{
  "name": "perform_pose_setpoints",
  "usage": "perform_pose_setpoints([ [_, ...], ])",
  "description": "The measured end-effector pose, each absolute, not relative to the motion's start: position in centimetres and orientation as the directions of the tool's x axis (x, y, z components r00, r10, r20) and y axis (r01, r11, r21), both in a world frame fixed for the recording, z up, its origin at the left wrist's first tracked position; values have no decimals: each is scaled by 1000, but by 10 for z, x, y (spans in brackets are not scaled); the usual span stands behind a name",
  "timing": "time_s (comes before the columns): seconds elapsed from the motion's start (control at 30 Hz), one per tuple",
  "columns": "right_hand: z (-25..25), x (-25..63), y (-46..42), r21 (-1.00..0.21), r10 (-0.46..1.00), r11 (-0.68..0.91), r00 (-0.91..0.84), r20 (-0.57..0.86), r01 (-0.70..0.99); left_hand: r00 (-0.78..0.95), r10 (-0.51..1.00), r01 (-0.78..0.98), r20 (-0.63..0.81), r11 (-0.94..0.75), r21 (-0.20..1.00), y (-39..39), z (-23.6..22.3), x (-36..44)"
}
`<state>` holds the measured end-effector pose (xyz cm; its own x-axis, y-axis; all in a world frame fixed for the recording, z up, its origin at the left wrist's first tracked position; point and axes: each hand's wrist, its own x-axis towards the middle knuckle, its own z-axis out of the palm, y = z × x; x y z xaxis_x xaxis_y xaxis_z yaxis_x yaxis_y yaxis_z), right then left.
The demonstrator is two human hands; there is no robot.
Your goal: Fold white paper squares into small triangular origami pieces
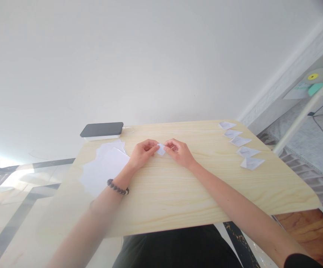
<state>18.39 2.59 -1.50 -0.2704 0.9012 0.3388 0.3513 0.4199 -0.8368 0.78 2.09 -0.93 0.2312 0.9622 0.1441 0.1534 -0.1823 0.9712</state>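
Note:
Between my two hands, over the middle of the table, is a small folded piece of white paper with a point facing me. My left hand pinches its left edge between thumb and fingers; a dark bead bracelet circles that wrist. On the other side, my right hand pinches the right edge the same way. My fingers cover parts of the paper's sides. Left of my left hand lies a spread pile of white paper sheets.
Several folded white paper pieces form a column along the right side of the wooden table. A dark-topped device with a white cable sits at the back left. Behind the table rises a white wall. A white metal frame stands beyond the right edge.

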Motion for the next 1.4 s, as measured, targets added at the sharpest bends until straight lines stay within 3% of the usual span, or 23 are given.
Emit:
perform_pose_setpoints([
  [0.33,-12,184,23,-793,869,484,-312,385,371,250,958,309,138,-214,927,12,-4,12],
  [0.7,-11,181,23,-759,885,465,-204,419,456,167,967,228,190,-226,947,13,-6,15],
  [1.1,-12,185,22,-888,927,375,-111,358,266,155,966,-18,205,-205,979,18,-10,15],
  [1.4,-13,186,23,-855,916,400,-120,382,331,265,936,308,231,-309,900,15,-4,8],
])
